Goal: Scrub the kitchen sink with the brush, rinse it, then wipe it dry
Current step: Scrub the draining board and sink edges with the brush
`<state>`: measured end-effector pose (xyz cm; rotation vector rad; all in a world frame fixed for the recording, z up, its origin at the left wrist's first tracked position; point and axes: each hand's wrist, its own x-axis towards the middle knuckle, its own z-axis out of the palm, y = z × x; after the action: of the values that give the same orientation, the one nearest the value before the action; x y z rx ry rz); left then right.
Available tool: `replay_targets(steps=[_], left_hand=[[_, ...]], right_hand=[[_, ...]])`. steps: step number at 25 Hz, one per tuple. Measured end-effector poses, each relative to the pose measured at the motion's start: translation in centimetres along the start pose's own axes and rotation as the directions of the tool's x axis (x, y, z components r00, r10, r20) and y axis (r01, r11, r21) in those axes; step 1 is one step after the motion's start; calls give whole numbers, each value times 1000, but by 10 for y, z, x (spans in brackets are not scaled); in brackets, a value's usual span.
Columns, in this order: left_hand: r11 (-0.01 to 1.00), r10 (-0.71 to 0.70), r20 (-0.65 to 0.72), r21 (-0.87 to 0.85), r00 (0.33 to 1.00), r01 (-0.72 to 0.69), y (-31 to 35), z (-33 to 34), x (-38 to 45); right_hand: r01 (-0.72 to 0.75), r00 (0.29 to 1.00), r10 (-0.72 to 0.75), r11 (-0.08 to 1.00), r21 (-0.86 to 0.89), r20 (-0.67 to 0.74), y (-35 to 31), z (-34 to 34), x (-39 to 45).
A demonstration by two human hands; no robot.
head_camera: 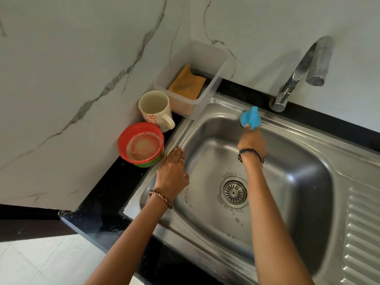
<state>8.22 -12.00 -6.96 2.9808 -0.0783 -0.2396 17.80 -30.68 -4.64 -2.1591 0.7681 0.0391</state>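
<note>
The right hand [251, 140] reaches forward with the arm extended nearly straight across the basin of the sink [304, 182]; its fingers are curled round the handle of the blue brush [251, 118], holding it firmly; the wrist carries a dark band. The brush head sits just beyond the fingertips, pressed against the far rim of the sink where the back wall of the basin meets the flat ledge; the handle points up and away from the grip. The tap [302, 73] stands beyond and to the right of the grip, apart from the brush; its spout arches above the far ledge. The drain strainer [234, 191] lies below the grip, nearer the person, on the basin floor; water droplets surround it.

The left hand [172, 171] lies flat with fingers straight and together, palm down, on the left rim of the sink; it holds nothing; a ring shows on one finger and a beaded bracelet on the wrist. The forearm rises from the near counter edge at a slant.

Left of the grip, on the black counter [107, 202], stand a red bowl [141, 144] just beside the left fingertips, a patterned mug [156, 110] behind it, and a clear plastic tub [195, 79] containing an orange cloth [187, 84].
</note>
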Motion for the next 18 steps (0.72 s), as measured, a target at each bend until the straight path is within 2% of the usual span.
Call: replay_targets(steps=[2, 3, 6, 8, 10, 12, 13, 15, 16, 18], left_hand=[[1000, 6, -1, 8, 1000, -6, 0, -1, -1], [1000, 8, -1, 6, 1000, -8, 0, 0, -1], [1000, 9, 0, 17, 1000, -9, 2, -1, -1], [999, 14, 10, 32, 1000, -14, 2, -2, 0], [998, 16, 23, 59, 1000, -17, 1, -3, 0], [996, 37, 31, 86, 999, -40, 1, -4, 0], [994, 46, 33, 97, 998, -49, -1, -4, -1], [991, 63, 38, 113, 997, -67, -2, -5, -2], [989, 78, 45, 119, 996, -83, -3, -5, -1], [988, 88, 51, 126, 995, -94, -5, -3, 0]], right_hand=[[-57, 997, 60, 996, 68, -53, 10, 4, -2], [-62, 998, 64, 993, 98, -25, 3, 7, 0], [79, 975, -90, 995, 61, 201, -35, 27, 7], [183, 945, -172, 983, -14, 277, -52, 28, 14], [203, 951, -179, 976, -73, 251, -45, 10, 23], [124, 987, -112, 987, -104, 114, -12, -13, 21], [73, 997, -70, 993, -93, 31, 7, -22, 13], [28, 999, -27, 999, 33, -40, 22, -22, 4], [22, 999, -18, 993, 117, -28, 17, -13, 7], [26, 996, -45, 975, 221, 82, -5, 12, 9]])
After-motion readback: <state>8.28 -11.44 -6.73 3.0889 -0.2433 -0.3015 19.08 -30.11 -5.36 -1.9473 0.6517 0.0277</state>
